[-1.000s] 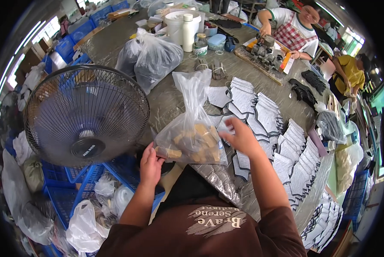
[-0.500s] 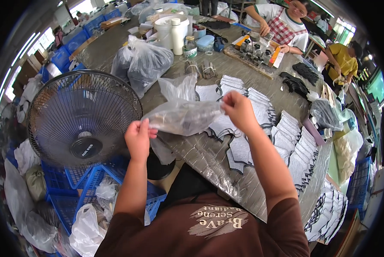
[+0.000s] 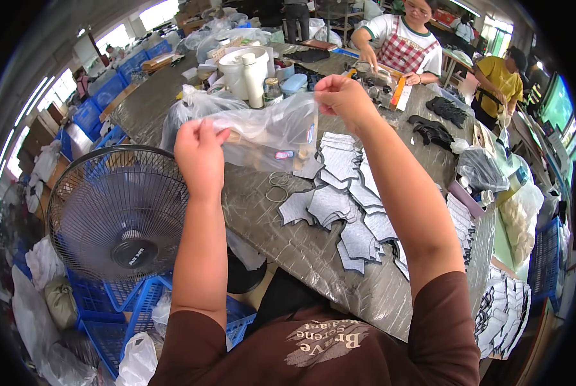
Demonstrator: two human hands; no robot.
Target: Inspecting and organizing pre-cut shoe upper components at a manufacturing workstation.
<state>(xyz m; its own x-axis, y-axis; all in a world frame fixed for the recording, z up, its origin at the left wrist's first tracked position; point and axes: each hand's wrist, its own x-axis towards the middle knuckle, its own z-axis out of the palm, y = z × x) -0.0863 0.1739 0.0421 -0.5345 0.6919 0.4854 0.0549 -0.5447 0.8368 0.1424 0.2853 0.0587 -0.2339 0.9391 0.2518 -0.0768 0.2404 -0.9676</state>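
Two hands, left hand (image 3: 200, 156) and right hand (image 3: 341, 98), pinch a clear plastic bag (image 3: 272, 132) taut above the table (image 3: 313, 248); its contents are indistinct.

We sit at a long grey desk (image 3: 313, 251) in a busy workshop. Bright windows (image 3: 117, 35) line the far left wall. A black fan (image 3: 117, 212) stands to our left above stacked blue crates (image 3: 127, 309). Two people work at the desk's far end.
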